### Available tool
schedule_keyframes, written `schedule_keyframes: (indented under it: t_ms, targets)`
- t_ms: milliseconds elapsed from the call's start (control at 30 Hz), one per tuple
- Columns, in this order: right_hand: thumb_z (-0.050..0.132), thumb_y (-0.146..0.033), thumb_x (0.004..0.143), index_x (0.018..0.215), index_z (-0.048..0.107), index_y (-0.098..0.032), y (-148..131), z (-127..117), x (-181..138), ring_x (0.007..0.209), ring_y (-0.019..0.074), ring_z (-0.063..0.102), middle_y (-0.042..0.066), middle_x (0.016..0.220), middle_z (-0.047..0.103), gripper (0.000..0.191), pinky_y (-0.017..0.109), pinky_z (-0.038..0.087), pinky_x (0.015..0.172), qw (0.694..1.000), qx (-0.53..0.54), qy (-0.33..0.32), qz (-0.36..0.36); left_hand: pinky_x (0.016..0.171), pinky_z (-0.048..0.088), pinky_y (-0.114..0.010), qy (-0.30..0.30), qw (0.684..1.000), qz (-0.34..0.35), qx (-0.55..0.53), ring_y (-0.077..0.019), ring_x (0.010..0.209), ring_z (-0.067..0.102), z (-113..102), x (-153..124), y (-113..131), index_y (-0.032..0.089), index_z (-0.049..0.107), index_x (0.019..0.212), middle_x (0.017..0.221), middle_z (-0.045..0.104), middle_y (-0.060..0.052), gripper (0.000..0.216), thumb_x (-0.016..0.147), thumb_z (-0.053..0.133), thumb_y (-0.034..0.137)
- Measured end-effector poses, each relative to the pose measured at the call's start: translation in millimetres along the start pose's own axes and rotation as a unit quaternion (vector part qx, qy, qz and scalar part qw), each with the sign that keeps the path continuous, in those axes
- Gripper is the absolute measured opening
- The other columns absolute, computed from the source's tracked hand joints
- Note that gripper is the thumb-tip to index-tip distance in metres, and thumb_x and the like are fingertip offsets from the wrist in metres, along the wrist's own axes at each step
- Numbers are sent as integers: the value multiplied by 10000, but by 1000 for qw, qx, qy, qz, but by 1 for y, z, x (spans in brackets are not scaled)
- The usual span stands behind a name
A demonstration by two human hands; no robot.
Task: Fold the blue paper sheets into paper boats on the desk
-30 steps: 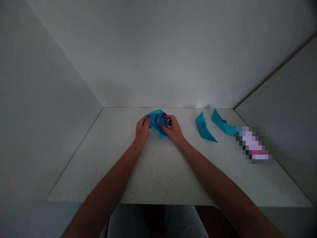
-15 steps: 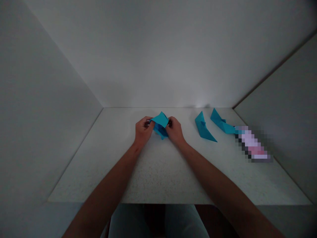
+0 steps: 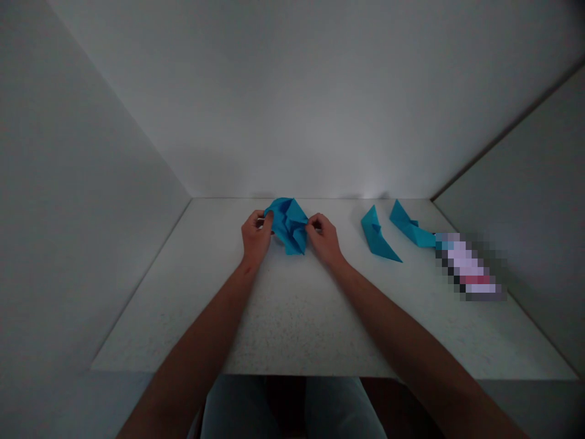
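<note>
bare forearms [image 3: 196, 353], ungloved left hand [image 3: 256, 235] and right hand [image 3: 323, 239]; pale blue jeans [image 3: 237, 408] over both thighs.

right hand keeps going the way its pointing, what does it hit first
The crumpled blue origami paper, which the right hand seems to be touching. Past the paper, the left hand looks next in line, though depth is hard to judge from this view.

Nothing readable here, honestly. The only thing that might carry print is that pink-and-white package [image 3: 467, 265] over on the right, and it's pixelated beyond reading.
</note>
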State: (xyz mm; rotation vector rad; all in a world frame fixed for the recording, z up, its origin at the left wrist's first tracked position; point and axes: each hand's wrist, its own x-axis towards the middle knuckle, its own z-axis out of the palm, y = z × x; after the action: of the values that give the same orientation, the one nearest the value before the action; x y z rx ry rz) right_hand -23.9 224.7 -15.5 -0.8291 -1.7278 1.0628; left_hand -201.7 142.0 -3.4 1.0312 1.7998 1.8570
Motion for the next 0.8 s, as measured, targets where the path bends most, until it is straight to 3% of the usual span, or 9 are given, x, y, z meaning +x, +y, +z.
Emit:
schedule_keyframes:
  t_ms: [200,300,433,567,633,700,800]
  targets:
    - [609,-355,786,779,553,-250,9,-2,7,823,190,545,2,834,589,119,326,448,779,990,131,43,4,523,415,-242,26,999,-17,-10,-136,575,542,-7,9,-9,207,661,856,673,595,17,465,902,687,669]
    - [605,-351,758,746,513,-247,13,-2,10,809,179,538,7,866,603,139,305,436,737,975,213,46,30,580,408,-252,52,999,0,-16,-148,642,545,-11,15,-16,201,675,851,714,606,5,433,917,674,629]
    - [617,-359,733,727,430,-260,18,-2,13,612,149,378,-44,668,425,211,275,318,577,957,273,62,75,663,438,-261,66,996,-1,-57,-156,709,556,-13,23,-26,200,663,817,743,610,0,415,910,679,604]
    - [635,-432,791,757,409,-270,23,-3,14,567,149,340,-62,618,342,279,274,271,530,965,235,63,96,617,427,-252,42,989,-44,-132,-138,650,522,-15,29,-31,205,632,811,701,552,27,476,844,758,663]
    - [670,-478,811,819,466,-277,23,-3,13,570,152,395,-67,625,399,287,271,312,534,969,217,42,107,609,436,-249,17,984,-64,-166,-135,648,530,-16,29,-31,202,642,841,718,569,25,510,797,809,681]
    - [735,-517,807,937,552,-288,20,-3,11,631,171,520,-54,695,550,321,287,418,586,970,214,9,116,618,454,-252,-18,979,-81,-186,-139,663,549,-15,28,-28,196,652,857,739,591,15,527,767,843,679]
    - [793,-599,808,1117,653,-295,15,-1,7,893,249,694,25,959,751,455,380,564,780,967,226,-39,112,636,473,-262,-72,974,-98,-191,-152,698,577,-12,24,-25,191,667,855,758,615,-2,514,765,861,659]
